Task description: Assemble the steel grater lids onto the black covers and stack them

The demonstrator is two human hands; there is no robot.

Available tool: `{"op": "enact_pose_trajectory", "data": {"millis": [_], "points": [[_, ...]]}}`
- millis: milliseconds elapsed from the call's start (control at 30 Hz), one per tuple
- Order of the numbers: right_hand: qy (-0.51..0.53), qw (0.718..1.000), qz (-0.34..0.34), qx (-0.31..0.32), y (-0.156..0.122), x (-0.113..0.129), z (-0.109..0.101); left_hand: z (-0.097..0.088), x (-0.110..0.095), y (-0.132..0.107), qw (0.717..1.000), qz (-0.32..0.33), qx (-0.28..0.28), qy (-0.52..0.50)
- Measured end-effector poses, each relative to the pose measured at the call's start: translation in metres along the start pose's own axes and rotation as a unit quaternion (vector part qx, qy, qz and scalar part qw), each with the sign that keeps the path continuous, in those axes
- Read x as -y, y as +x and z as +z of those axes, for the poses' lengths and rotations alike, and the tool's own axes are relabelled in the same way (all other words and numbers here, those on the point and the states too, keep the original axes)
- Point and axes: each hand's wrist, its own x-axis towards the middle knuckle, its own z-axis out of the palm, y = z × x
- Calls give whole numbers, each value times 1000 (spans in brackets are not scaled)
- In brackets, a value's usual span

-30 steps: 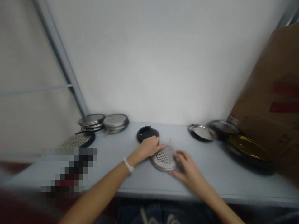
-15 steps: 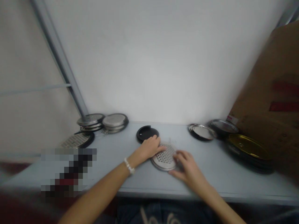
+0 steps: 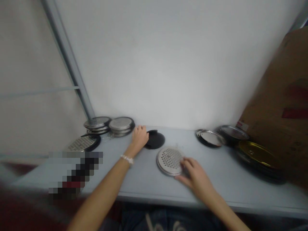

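On the pale grey table [image 3: 144,183], the fingers of the left hand [image 3: 140,136] curl together at the left edge of a round black plastic lid [image 3: 156,140], grip unclear, while those of the right hand [image 3: 195,177] rest loosely apart on the rim of a round perforated steel disc [image 3: 169,160] just in front of it, with stacks of metal lids [image 3: 120,124] further left.

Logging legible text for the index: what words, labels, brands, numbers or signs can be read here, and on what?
No text can be read.
cardboard box: red printed marks, too blurred to read.
white-and-red label at the box's lower corner: too small to read.
pixelated patch over the table: illegible.
perforated disc and black lid: no markings visible.
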Motion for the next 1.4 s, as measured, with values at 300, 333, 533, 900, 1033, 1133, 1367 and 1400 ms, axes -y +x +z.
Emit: {"op": "enact_pose_trajectory", "data": {"millis": [300, 333, 533, 900, 1033, 1133, 1367, 1400], "points": [[-36, 999, -2, 1, 0, 1, 1, -4, 24, 10, 989, 22, 148, -18], [-41, 999, -4, -1, 0, 0, 1, -5, 24, 10, 988, 23, 154, -19], [-67, 997, -1, -26, 0, -1, 3, -14, 31, 11, 987, -1, 158, -20], [-56, 998, 7, -19, 0, -1, 3, -10, 25, 14, 964, 117, 211, -107], [-13, 1000, 3, -10, 0, 0, 0, -9, 15, 11, 937, 147, 259, -183], [20, 1000, -9, -11, 0, 0, -2, -5, 11, 9, 905, 142, 303, -262], [48, 998, -26, -25, -1, -5, 1, 2, 3, 7, 864, 158, 356, -319], [48, 998, -26, -27, 0, -5, 2, 2, 2, 7, 863, 159, 357, -319]]}}
